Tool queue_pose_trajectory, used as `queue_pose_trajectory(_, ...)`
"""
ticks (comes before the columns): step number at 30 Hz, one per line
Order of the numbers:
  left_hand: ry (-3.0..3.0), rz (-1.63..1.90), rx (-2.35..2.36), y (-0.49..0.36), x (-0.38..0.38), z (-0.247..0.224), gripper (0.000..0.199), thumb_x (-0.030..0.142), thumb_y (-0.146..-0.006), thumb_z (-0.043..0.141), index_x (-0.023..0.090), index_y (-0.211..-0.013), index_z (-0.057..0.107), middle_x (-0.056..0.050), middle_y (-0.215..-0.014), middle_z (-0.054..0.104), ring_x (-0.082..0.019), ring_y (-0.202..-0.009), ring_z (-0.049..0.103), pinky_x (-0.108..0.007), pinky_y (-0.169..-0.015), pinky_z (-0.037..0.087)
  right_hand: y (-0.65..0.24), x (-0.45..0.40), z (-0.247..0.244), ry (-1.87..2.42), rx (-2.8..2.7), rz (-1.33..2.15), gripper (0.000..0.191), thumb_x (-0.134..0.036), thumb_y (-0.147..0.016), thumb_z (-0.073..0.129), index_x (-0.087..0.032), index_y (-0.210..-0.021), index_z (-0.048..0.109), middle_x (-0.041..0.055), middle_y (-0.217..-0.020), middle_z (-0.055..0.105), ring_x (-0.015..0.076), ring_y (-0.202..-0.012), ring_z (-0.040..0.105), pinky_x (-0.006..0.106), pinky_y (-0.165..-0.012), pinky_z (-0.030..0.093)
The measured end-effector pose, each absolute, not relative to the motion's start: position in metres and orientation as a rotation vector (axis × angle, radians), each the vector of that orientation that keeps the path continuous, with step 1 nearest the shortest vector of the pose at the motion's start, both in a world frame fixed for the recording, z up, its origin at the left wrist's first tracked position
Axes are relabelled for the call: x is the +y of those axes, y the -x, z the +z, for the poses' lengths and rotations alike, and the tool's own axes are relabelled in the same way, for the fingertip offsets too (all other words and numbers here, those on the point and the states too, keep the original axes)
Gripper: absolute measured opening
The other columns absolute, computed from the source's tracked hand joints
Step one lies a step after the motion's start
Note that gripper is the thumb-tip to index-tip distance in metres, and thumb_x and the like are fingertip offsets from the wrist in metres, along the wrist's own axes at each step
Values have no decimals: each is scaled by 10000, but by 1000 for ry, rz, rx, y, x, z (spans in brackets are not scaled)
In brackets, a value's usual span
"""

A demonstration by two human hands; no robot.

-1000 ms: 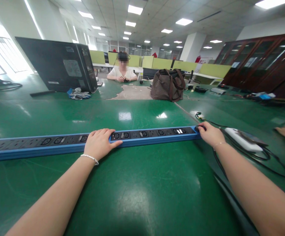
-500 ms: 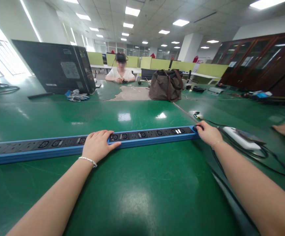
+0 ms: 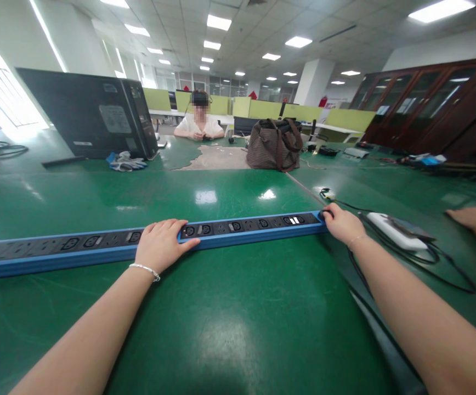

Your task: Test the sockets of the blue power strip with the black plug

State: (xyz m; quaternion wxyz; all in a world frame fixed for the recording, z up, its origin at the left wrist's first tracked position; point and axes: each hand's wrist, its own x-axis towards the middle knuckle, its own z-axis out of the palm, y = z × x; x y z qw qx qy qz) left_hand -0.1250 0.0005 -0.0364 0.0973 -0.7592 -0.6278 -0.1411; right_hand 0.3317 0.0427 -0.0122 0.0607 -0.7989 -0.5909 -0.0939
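A long blue power strip (image 3: 246,235) with black sockets lies across the green table (image 3: 238,307), running out of view at the left. My left hand (image 3: 162,244) is wrapped over its middle, fingers on the far edge and thumb on the near side. At the strip's right end, my right hand (image 3: 340,222) has its fingers closed on the black end piece (image 3: 323,214), where a cable seems to come out. My palm partly hides that end.
A white adapter (image 3: 396,231) with black cables lies right of my right hand, and another person's hand (image 3: 470,218) rests beyond it. Further back are a brown bag (image 3: 268,148), gloves (image 3: 126,161), a black computer case (image 3: 98,115) and a seated person (image 3: 199,120).
The whole view has shifted slightly, so things on the right appear a little further left. Both my hands keep the same hold on the strip.
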Motion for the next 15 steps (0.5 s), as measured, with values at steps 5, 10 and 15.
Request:
queue_pose_trajectory(5, 2252, -416, -1870, 125, 0, -36, 610, 658, -749, 390, 229, -1150, 557, -76, -1151, 603, -252, -1069, 526, -390, -924, 338, -327, 42, -8, 2489, -1762, -249, 414, -419, -853, 272, -227, -1109, 534, 116, -898, 647, 270, -777, 607, 348, -642, 418)
queue_pose_trajectory(10, 2248, -392, -1854, 126, 0, -36, 627, 665, -756, 372, 216, -1155, 549, -83, -1153, 601, -252, -1069, 524, -394, -918, 342, -323, 39, -5, 2515, -1745, -267, 413, -415, -855, 279, -210, -1116, 525, 123, -907, 651, 276, -800, 614, 367, -684, 427)
queue_pose_trajectory(15, 2256, -394, -1853, 126, 1, -36, 616, 667, -761, 359, 227, -1148, 549, -74, -1147, 605, -251, -1063, 526, -394, -912, 345, -322, 37, -4, 2505, -1741, -262, 414, -416, -863, 275, -196, -1122, 512, 130, -930, 651, 275, -834, 615, 371, -719, 429)
